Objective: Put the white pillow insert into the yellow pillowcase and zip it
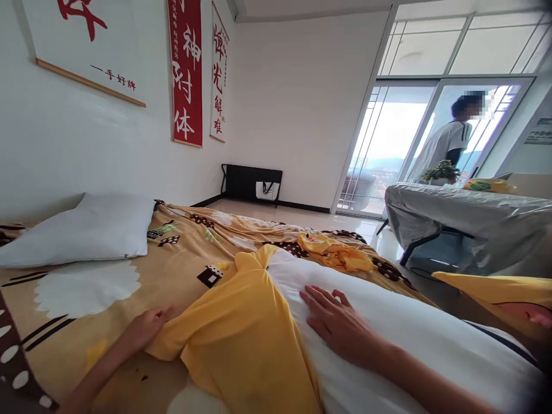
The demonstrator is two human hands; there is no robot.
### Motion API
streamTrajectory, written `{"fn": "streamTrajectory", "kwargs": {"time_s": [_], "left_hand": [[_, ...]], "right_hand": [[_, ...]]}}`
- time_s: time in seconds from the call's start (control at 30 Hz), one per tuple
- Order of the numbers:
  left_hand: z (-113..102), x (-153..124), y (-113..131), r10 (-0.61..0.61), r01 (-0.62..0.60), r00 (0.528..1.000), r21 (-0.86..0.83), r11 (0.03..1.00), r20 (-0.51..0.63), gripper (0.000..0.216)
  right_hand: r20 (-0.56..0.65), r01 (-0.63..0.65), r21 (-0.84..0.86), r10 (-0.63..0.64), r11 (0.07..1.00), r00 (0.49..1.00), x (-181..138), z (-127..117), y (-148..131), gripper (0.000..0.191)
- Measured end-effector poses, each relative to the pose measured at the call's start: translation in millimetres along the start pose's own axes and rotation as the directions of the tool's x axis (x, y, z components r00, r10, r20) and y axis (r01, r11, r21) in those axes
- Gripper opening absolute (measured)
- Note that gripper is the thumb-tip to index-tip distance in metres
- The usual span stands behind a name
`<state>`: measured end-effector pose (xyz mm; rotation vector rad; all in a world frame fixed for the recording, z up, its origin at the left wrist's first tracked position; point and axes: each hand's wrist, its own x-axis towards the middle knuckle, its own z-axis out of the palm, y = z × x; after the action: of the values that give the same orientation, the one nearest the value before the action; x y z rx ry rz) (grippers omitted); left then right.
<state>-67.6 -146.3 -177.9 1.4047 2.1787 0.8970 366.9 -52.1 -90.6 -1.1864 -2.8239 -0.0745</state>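
Observation:
A long white pillow (379, 287) lies across the bed, its left end covered by a yellow pillowcase (245, 333) with creases gathered near its top corner. My left hand (149, 329) is closed on the left edge of the yellow cloth, pinching it just above the blanket. On the bare white pillow, to the right of the pillowcase's edge, my right hand (338, 328) rests with its fingers stretched out. The part of the pillow under the yellow fabric is hidden.
A patterned tan blanket (181, 247) covers the bed. Another white pillow (95, 230) lies at the left, and crumpled yellow cloth (336, 253) beyond. At right stand a plastic-covered table (466, 207) and a yellow item (487, 286). A person (444, 144) is near the glass doors.

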Motion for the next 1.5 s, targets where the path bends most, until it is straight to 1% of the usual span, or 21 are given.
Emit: {"fn": "streamTrajectory", "kwargs": {"time_s": [0.07,0.1,0.17,0.23,0.27,0.3,0.4,0.5,0.57,0.67,0.8,0.93,1.0,1.1,1.17,1.23,1.3,1.37,1.43,1.47,1.5], "left_hand": [[-15,-18,2,-0.023,0.028,0.981,0.02,0.999,-0.194,0.048],[-15,-30,9,-0.006,0.012,0.95,0.019,1.0,-0.313,0.045],[2,-57,29,0.102,-0.104,0.884,0.019,0.994,-0.457,0.04],[38,-81,54,0.313,-0.303,0.889,0.081,0.949,-0.336,0.037],[59,-90,66,0.428,-0.402,0.872,0.149,0.903,-0.239,0.035],[81,-97,76,0.528,-0.485,0.822,0.223,0.845,-0.213,0.038],[136,-98,92,0.651,-0.558,0.717,0.354,0.75,-0.249,0.04],[162,-89,87,0.691,-0.564,0.63,0.402,0.721,-0.355,0.027],[163,-88,81,0.718,-0.58,0.583,0.424,0.695,-0.38,0.028],[151,-96,82,0.745,-0.619,0.573,0.415,0.667,-0.343,0.026],[146,-110,113,0.803,-0.737,0.545,0.318,0.596,-0.241,0.025],[160,-113,136,0.789,-0.718,0.536,0.329,0.613,-0.3,0.026],[163,-114,131,0.809,-0.717,0.502,0.376,0.587,-0.305,0.024],[161,-118,114,0.875,-0.741,0.416,0.466,0.484,-0.248,0.022],[165,-121,110,0.88,-0.728,0.399,0.495,0.474,-0.256,0.026],[173,-123,115,0.865,-0.731,0.432,0.463,0.502,-0.255,0.027],[176,-123,123,0.848,-0.763,0.502,0.376,0.526,-0.17,0.021],[164,-121,123,0.818,-0.801,0.575,0.219,0.558,0.021,0.013],[133,-113,108,0.724,-0.736,0.67,0.019,0.677,0.164,0.015],[113,-106,97,0.634,-0.632,0.756,-0.069,0.772,0.161,0.021],[93,-97,84,0.506,-0.492,0.859,-0.152,0.857,0.074,0.032]], "right_hand": [[0.049,0.1,0.057,-0.102,0.993,0.994,10,-7,1,0.055],[0.072,0.144,0.083,-0.15,0.986,0.986,17,-9,1,0.057],[0.112,0.206,0.127,-0.22,0.97,0.969,32,-12,0,0.061],[0.142,0.243,0.154,-0.264,0.958,0.954,45,-13,-3,0.066],[0.152,0.253,0.16,-0.277,0.954,0.949,48,-14,-4,0.069],[0.154,0.259,0.16,-0.283,0.953,0.947,49,-15,-5,0.071],[0.114,0.279,0.125,-0.293,0.952,0.949,40,-17,-8,0.077],[0.033,0.286,0.061,-0.288,0.956,0.957,26,-12,-12,0.067],[0.001,0.278,0.025,-0.278,0.96,0.96,23,-6,-16,0.047],[0.016,0.318,-0.022,-0.318,0.948,0.948,27,5,-21,0.025],[0.042,0.359,-0.098,-0.356,0.928,0.933,38,13,-24,0.02],[0.026,0.326,-0.127,-0.326,0.937,0.945,38,13,-26,0.017],[0.01,0.32,-0.11,-0.321,0.941,0.947,36,13,-26,0.016],[-0.015,0.323,-0.059,-0.325,0.944,0.946,34,14,-28,0.016],[-0.031,0.312,0.013,-0.312,0.95,0.95,36,14,-29,0.016],[-0.036,0.273,0.179,-0.271,0.945,0.962,40,12,-30,0.017],[0.019,0.197,0.498,-0.238,0.844,0.971,41,5,-32,0.02],[0.111,0.054,0.821,-0.251,0.569,0.962,38,-3,-36,0.028],[0.17,-0.093,0.962,-0.296,0.258,0.94,29,-10,-42,0.036],[0.192,-0.151,0.977,-0.307,0.152,0.932,25,-12,-46,0.039],[0.217,-0.199,0.976,-0.304,0.091,0.928,20,-12,-51,0.041]]}}
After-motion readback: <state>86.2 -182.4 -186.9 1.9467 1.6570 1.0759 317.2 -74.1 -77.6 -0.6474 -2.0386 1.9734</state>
